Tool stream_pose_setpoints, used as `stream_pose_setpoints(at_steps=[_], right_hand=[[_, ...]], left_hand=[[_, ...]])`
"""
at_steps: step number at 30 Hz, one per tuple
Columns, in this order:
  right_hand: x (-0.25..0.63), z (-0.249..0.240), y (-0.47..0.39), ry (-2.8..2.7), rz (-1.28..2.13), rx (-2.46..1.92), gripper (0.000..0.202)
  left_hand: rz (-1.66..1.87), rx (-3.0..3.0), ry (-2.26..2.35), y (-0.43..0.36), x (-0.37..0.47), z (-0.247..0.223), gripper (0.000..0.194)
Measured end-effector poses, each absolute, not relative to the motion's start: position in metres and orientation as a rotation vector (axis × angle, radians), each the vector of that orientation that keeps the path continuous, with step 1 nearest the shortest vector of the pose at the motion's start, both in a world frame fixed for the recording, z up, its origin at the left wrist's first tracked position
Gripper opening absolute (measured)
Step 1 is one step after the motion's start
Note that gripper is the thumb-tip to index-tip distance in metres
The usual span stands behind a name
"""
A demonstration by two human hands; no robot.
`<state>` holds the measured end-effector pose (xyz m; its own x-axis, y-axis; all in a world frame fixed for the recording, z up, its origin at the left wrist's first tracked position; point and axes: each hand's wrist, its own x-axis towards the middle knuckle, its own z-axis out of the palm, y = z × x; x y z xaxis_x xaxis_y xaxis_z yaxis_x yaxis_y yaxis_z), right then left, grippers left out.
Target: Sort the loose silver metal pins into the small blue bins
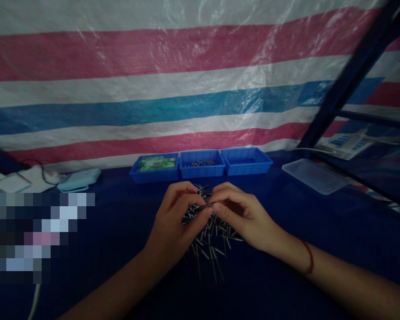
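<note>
A loose heap of blind rivets (pixel 208 235), thin metal pins with thicker silvery ends, lies on the dark blue table. Over its far side, my left hand (pixel 178 218) and my right hand (pixel 243 213) meet fingertip to fingertip. Between the thumbs and forefingers of both hands is a thin dark rivet (pixel 206 206), pinched and lying roughly crosswise; most of it is hidden by the fingers. Rivets beneath the hands are partly covered by them.
Behind the heap stand three blue bins in a row: the left bin (pixel 155 178) holds green-and-clear packets, the middle bin (pixel 202 171) some rivets, then the right bin (pixel 248 168). A translucent lid (pixel 315 175) lies right, a light-blue pouch (pixel 79 179) left.
</note>
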<state>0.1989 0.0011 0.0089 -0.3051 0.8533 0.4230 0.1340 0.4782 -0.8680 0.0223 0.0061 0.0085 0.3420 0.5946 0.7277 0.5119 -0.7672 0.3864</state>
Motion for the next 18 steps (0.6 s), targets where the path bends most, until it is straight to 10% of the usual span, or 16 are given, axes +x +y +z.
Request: stream_pose_setpoints(at_steps=[18], right_hand=[[0.189,0.028,0.136,-1.912,-0.066,-1.198,0.018]], left_hand=[[1.007,2.516,1.281,0.045,-0.006,-0.002,0.012]])
